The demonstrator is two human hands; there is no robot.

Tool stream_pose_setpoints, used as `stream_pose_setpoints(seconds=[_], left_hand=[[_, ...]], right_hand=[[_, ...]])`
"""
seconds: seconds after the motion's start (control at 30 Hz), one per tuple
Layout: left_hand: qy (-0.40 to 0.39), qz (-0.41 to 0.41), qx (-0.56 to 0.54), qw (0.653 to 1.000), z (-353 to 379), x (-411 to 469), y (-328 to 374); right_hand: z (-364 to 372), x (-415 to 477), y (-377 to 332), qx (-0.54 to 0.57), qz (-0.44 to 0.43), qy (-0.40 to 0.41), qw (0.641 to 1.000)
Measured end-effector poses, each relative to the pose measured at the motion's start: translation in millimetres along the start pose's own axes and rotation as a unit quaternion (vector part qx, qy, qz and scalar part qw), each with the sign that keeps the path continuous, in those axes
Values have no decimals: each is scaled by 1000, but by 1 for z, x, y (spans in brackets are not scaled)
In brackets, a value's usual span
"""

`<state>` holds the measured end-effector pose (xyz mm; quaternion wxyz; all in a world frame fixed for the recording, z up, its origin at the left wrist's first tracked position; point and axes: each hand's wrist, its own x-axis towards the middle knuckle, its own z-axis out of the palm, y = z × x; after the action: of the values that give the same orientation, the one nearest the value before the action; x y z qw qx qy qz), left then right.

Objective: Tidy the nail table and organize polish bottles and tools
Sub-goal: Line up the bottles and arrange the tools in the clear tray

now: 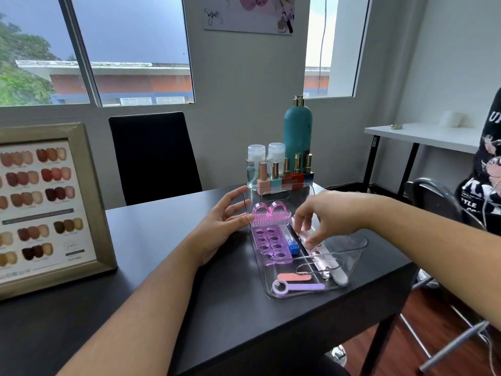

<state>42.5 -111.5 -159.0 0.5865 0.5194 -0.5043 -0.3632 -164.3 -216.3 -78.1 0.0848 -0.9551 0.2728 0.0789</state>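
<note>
A clear plastic tray (352, 248) lies on the black table (168, 240). Inside it are a pink nail brush (271, 214), purple toe separators (269, 246), a blue-capped item (293, 246), a pale pink tool (320, 256), a coral file (294, 277), a lilac tool (298, 287) and a white file (340, 275). My left hand (225, 226) rests with straight fingers against the tray's left edge, next to the brush. My right hand (325, 215) hovers over the tray, fingertips down on the pale pink tool. Several polish bottles (284, 177) stand in a row behind the tray.
A tall teal bottle (297, 131) and two clear pump bottles (256, 164) stand behind the polishes. A framed nail colour chart (43, 207) leans at the left. A black chair (154, 156) is across the table. A person sits at the far right (485, 172).
</note>
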Motion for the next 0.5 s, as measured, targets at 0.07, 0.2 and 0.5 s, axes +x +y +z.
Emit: stream_pose_setpoints(seconds=[0.07,0.2,0.5], left_hand=[[0,-1,-1,1000,0,0,0],[0,-2,-5,1000,0,0,0],[1,-3,11,1000,0,1,0]], right_hand=[[1,-1,-1,-9,-6,29,1000],[5,3,-9,-3,-39,42,998],[5,12,-10,-27,-34,55,998]])
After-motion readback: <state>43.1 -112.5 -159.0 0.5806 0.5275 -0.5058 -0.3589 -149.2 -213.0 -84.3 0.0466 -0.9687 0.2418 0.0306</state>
